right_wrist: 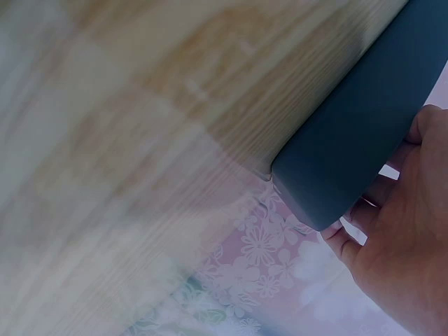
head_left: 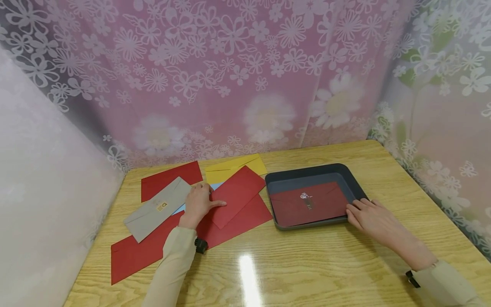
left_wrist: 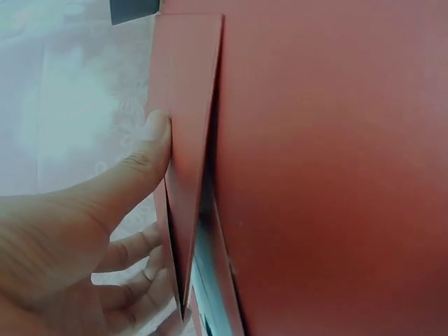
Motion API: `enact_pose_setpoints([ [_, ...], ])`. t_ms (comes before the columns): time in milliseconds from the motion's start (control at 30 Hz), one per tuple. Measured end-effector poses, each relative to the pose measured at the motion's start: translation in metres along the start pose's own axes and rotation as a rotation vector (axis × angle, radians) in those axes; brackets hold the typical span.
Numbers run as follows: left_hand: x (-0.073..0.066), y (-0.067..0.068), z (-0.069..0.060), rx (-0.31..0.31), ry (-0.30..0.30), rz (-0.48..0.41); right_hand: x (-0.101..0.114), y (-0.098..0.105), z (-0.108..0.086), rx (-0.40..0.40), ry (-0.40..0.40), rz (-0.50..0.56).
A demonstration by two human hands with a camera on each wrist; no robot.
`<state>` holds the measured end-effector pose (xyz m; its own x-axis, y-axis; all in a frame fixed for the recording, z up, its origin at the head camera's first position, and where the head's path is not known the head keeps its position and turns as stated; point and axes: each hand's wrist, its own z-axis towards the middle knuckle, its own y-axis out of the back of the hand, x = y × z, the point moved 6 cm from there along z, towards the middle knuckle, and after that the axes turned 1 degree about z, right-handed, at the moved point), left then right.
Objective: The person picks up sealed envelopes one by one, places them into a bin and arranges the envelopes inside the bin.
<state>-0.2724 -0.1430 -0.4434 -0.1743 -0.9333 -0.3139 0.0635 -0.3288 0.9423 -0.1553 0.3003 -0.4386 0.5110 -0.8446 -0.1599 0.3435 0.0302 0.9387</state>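
Observation:
My left hand (head_left: 198, 204) pinches a red envelope (head_left: 238, 194). In the left wrist view its thumb (left_wrist: 143, 161) lies on one face of that envelope (left_wrist: 183, 105), with the other fingers behind. Under it lies a larger red envelope (head_left: 245, 221), partly covered. To the right, my right hand (head_left: 370, 219) grips the near right corner of a dark tray (head_left: 307, 174), its fingers at the rim in the right wrist view. A dark red envelope (head_left: 326, 200) with a small white and gold print lies inside the tray.
Left of my left hand lie a grey envelope (head_left: 149, 213) with a gold mark and two red envelopes, one behind (head_left: 165, 181) and one in front (head_left: 134, 258). A yellow envelope (head_left: 218, 170) lies at the back, near a light blue piece (head_left: 216, 186). Flowered curtains (head_left: 238, 85) border the wooden table (head_left: 307, 264).

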Motion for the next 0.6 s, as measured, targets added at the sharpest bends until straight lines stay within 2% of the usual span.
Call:
enact_pose_setpoints([
  [100,-0.001,0.002,0.0,-0.001,-0.011,-0.029,0.0,0.0,0.0,0.003,-0.004,-0.001],
  [200,-0.003,0.005,0.001,-0.03,-0.029,-0.071,0.0,0.0,0.0,0.018,-0.016,0.002],
  [333,-0.005,0.012,0.004,-0.115,-0.058,-0.104,0.0,0.0,0.001,0.041,-0.031,0.008],
  [433,-0.007,0.017,0.005,-0.179,-0.078,-0.091,0.0,0.001,0.001,0.04,-0.029,0.01],
  [600,-0.009,0.026,0.005,-0.248,-0.095,-0.067,0.0,0.001,0.001,0.031,-0.015,0.007],
])
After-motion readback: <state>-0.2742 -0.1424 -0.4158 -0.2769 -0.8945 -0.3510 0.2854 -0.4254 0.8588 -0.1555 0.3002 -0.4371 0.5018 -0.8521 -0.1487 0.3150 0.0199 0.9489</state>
